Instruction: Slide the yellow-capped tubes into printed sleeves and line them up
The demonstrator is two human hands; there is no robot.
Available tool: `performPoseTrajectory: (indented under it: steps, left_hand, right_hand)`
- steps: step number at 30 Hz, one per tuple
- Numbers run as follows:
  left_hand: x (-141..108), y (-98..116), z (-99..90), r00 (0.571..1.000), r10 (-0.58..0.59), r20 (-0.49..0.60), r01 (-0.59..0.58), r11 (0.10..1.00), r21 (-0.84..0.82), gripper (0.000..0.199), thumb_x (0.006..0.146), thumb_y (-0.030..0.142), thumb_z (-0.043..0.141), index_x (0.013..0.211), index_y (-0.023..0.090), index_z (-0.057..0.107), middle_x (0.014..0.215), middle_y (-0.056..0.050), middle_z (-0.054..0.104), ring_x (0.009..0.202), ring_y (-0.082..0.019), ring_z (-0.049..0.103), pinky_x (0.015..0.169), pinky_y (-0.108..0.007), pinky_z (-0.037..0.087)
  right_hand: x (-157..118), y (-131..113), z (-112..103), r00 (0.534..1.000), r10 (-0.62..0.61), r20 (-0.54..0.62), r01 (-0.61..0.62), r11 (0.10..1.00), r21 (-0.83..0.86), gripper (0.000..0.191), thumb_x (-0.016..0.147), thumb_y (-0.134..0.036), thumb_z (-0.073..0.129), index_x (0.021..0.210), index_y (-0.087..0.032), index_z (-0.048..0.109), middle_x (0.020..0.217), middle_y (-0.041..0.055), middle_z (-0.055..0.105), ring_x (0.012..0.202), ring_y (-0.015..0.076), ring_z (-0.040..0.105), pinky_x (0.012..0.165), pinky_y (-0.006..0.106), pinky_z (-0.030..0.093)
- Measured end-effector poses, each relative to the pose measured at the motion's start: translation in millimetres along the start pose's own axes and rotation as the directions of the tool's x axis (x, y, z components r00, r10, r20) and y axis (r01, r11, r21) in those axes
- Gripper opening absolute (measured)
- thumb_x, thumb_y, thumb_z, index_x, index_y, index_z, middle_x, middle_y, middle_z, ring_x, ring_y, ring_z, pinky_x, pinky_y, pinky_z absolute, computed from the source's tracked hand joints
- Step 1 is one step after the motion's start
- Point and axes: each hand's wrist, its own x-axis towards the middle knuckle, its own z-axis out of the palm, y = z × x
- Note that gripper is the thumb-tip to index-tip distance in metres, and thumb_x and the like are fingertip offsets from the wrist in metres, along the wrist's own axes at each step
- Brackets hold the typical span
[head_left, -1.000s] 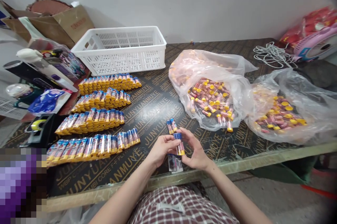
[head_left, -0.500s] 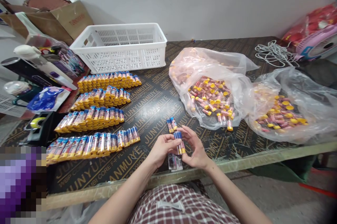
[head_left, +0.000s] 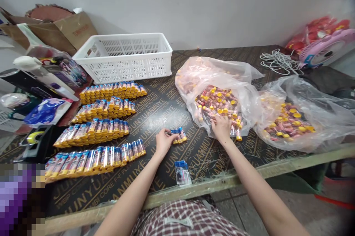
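Note:
My left hand point(head_left: 164, 142) touches the left side of a small group of blue-and-yellow tubes point(head_left: 181, 135) on the dark table, its fingers closed around a tube there. My right hand point(head_left: 222, 128) reaches into the near edge of an opened plastic bag point(head_left: 246, 97) full of pink tubes with yellow caps point(head_left: 219, 99); its fingertips are among the tubes, and what they grip is hidden. Between my forearms, near the table edge, lies a small stack of printed clear wrappers point(head_left: 182, 173). Four rows of finished-looking tubes point(head_left: 105, 127) stand at the left.
A white basket point(head_left: 133, 66) stands behind the rows. A second bag of tubes point(head_left: 291, 118) lies at the right, with a coiled cord point(head_left: 280, 61) and pink fan point(head_left: 327, 53) behind. Bottles, a tape dispenser point(head_left: 37, 142) and a cardboard box point(head_left: 74, 31) crowd the left.
My hands have moved apart. The tube they held together is now with the small group by my left hand, and my right hand has moved right to the bag.

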Motion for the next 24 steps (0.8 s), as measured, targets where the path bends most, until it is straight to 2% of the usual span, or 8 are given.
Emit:
performPoseTrajectory:
  steps: [4, 6, 8, 10, 15, 18, 21, 24]
  left_hand:
    - [-18, 3, -12.0, 0.99, 0.14, 0.009, -0.139, 0.98, 0.14, 0.029, 0.07, 0.043, 0.068, 0.08, 0.017, 0.062, 0.055, 0.002, 0.059, 0.056, -0.015, 0.057, 0.058, -0.025, 0.04]
    - [-36, 0, -21.1, 0.967, 0.182, 0.179, -0.221, 0.947, 0.232, 0.026, 0.071, 0.044, 0.067, 0.072, 0.018, 0.065, 0.062, 0.0, 0.063, 0.061, -0.016, 0.058, 0.059, -0.025, 0.038]
    - [-54, -5, -27.1, 0.909, 0.158, 0.387, -0.292, 0.902, 0.319, 0.022, 0.066, 0.04, 0.073, 0.067, 0.019, 0.066, 0.066, -0.001, 0.066, 0.064, -0.017, 0.058, 0.059, -0.025, 0.035]
    - [-69, -12, -28.4, 0.871, 0.118, 0.477, -0.32, 0.873, 0.369, 0.016, 0.062, 0.033, 0.076, 0.066, 0.02, 0.067, 0.067, -0.001, 0.067, 0.066, -0.017, 0.059, 0.06, -0.025, 0.035]
    - [-86, -21, -22.9, 0.886, 0.142, 0.441, -0.315, 0.883, 0.349, 0.005, 0.073, 0.022, 0.067, 0.069, 0.019, 0.066, 0.07, -0.001, 0.068, 0.068, -0.017, 0.059, 0.064, -0.026, 0.036]
    - [-89, -21, -22.8, 0.89, 0.205, 0.408, -0.363, 0.86, 0.359, 0.003, 0.075, 0.018, 0.063, 0.072, 0.019, 0.064, 0.07, -0.001, 0.066, 0.069, -0.017, 0.058, 0.066, -0.027, 0.037]
    - [-89, -18, -24.5, 0.894, 0.266, 0.361, -0.385, 0.868, 0.313, 0.008, 0.07, 0.016, 0.066, 0.064, 0.018, 0.061, 0.071, -0.002, 0.063, 0.072, -0.018, 0.057, 0.066, -0.028, 0.038]
    - [-81, -13, -25.5, 0.932, 0.175, 0.317, -0.201, 0.978, 0.052, 0.012, 0.066, 0.017, 0.068, 0.06, 0.017, 0.056, 0.065, -0.001, 0.06, 0.064, -0.015, 0.056, 0.062, -0.026, 0.041]
  right_hand:
    - [-2, 11, 10, 0.999, -0.001, 0.039, 0.004, 0.998, -0.062, 0.019, 0.082, -0.019, 0.048, 0.096, -0.014, 0.06, 0.092, 0.0159, 0.062, 0.096, 0.0328, 0.045, 0.084, 0.047, 0.03]
    - [-7, 13, 11, 0.999, 0.001, 0.052, 0.003, 0.998, -0.067, 0.021, 0.083, -0.018, 0.047, 0.1, -0.014, 0.059, 0.093, 0.0164, 0.061, 0.096, 0.0329, 0.046, 0.082, 0.046, 0.031]
    - [-11, 13, 8, 0.999, 0.004, 0.054, -0.001, 0.999, -0.052, 0.023, 0.085, -0.019, 0.045, 0.102, -0.013, 0.059, 0.093, 0.0167, 0.06, 0.095, 0.0328, 0.047, 0.081, 0.046, 0.032]
    - [-16, 11, 2, 0.999, 0.003, 0.043, -0.002, 1.0, -0.014, 0.026, 0.087, -0.02, 0.042, 0.107, -0.013, 0.057, 0.095, 0.0164, 0.058, 0.094, 0.0315, 0.049, 0.082, 0.044, 0.035]
    - [-41, -14, -22, 0.999, -0.04, 0.007, 0.037, 0.976, 0.217, 0.029, 0.093, -0.027, 0.038, 0.115, -0.016, 0.052, 0.104, 0.0125, 0.056, 0.096, 0.0239, 0.054, 0.079, 0.035, 0.045]
    - [-63, -37, -38, 0.997, -0.049, 0.062, 0.009, 0.855, 0.518, 0.024, 0.092, -0.034, 0.046, 0.106, -0.019, 0.057, 0.096, 0.0079, 0.059, 0.082, 0.0202, 0.057, 0.068, 0.031, 0.047]
    - [-83, -56, -50, 0.986, -0.044, 0.159, -0.072, 0.755, 0.651, 0.018, 0.088, -0.033, 0.054, 0.097, -0.02, 0.062, 0.09, 0.005, 0.061, 0.071, 0.0168, 0.055, 0.061, 0.028, 0.045]
    - [-97, -69, -57, 0.984, -0.037, 0.175, -0.102, 0.689, 0.718, 0.013, 0.086, -0.03, 0.059, 0.093, -0.021, 0.066, 0.094, 0.0054, 0.061, 0.084, 0.0186, 0.058, 0.068, 0.029, 0.047]
